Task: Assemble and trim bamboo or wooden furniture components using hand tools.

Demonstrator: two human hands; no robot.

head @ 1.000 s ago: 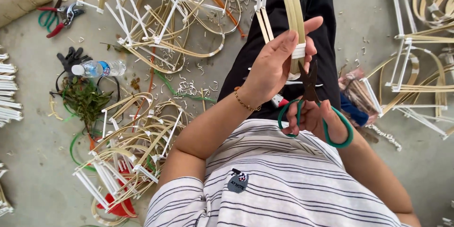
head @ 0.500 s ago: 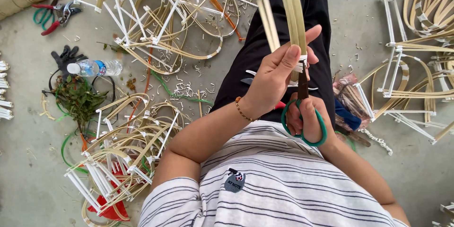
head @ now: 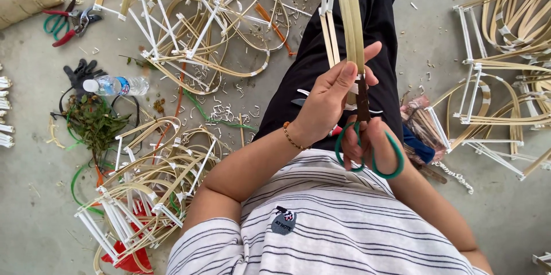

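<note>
My left hand [head: 330, 100] grips a bundle of pale bamboo strips [head: 347, 17] that runs up out of the top of the view over my black trousers. Just below it my right hand [head: 373, 146] has its fingers through the green handles of a pair of scissors [head: 367, 137]. The dark blades point up and meet the strips where a white band wraps them, beside my left thumb. A beaded bracelet sits on my left wrist.
Curved bamboo frames with white joints [head: 189, 28] lie in heaps on the concrete floor at left, with more frames [head: 511, 57] at right. A water bottle [head: 115, 86], black gloves, a leafy sprig [head: 94, 123], pliers and green scissors [head: 66, 22] lie at far left.
My right hand has brought the scissors up to the strips and the handles have drawn closer together. My left hand has stayed on the bundle.
</note>
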